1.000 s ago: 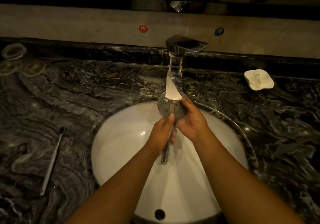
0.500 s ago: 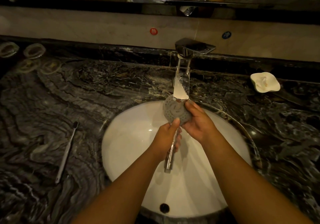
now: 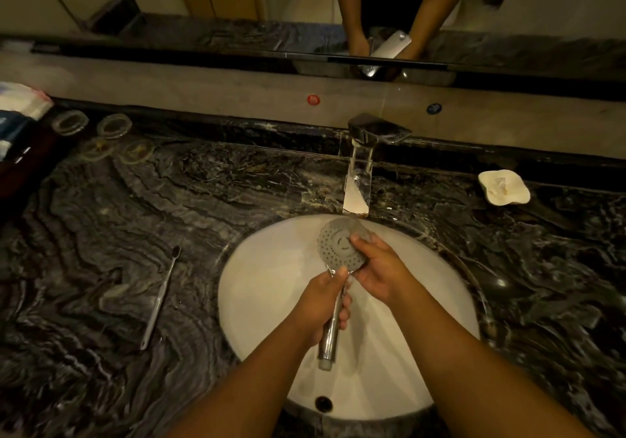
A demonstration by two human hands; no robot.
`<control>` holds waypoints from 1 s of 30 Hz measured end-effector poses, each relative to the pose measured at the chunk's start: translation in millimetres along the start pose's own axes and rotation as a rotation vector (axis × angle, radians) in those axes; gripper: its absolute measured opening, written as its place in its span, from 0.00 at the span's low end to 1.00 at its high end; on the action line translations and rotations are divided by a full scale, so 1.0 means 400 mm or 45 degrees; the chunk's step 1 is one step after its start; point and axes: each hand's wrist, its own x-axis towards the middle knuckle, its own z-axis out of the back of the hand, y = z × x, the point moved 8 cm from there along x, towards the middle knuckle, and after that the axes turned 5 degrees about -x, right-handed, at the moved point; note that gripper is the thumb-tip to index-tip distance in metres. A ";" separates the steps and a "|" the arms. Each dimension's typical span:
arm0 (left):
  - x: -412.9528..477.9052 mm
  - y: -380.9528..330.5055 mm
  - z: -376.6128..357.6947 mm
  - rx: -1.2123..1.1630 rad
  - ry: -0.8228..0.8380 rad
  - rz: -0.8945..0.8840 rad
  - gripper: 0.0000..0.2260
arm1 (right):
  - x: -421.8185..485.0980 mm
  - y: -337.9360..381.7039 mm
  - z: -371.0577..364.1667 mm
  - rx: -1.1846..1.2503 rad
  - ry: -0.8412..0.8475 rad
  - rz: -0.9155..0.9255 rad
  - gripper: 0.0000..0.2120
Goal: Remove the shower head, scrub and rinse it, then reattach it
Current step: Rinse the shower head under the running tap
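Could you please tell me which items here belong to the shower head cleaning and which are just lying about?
Job in hand: shower head, gripped by the left hand at its handle and the right hand at its face; faucet; sink; toothbrush, probably the scrubber.
Lying about: soap dish; glass dishes; folded cloths.

Countertop (image 3: pixel 101 234): dark marble with pale wavy veining and a raised back ledge of the same stone. Set into it, centre, a white oval basin (image 3: pixel 244 268). Behind the basin, a chrome tap (image 3: pixel 359 173) stands upright, its spout reaching over the rim. Left of the basin, apart from it, a toothbrush (image 3: pixel 159 298) lies flat, bristles farthest away. Far left, four round clear glass dishes (image 3: pixel 114 125) sit clustered in two pairs. Far right, near the ledge, a white wavy-edged soap dish (image 3: pixel 503 187).
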 end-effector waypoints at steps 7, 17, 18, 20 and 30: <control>-0.003 -0.028 -0.001 0.048 -0.048 -0.010 0.17 | -0.005 -0.002 -0.005 -0.094 -0.030 0.003 0.21; 0.028 -0.028 -0.009 0.084 -0.016 -0.071 0.16 | 0.005 0.025 0.016 -0.061 -0.044 0.042 0.16; 0.029 -0.028 -0.008 0.093 -0.024 -0.076 0.16 | 0.004 0.026 0.018 -0.059 -0.037 0.041 0.16; 0.029 -0.026 -0.007 0.088 -0.039 -0.068 0.15 | 0.003 0.031 0.016 -0.064 -0.027 0.046 0.16; 0.020 -0.015 0.005 0.073 0.052 0.123 0.11 | -0.013 0.062 0.029 -0.159 -0.054 0.040 0.16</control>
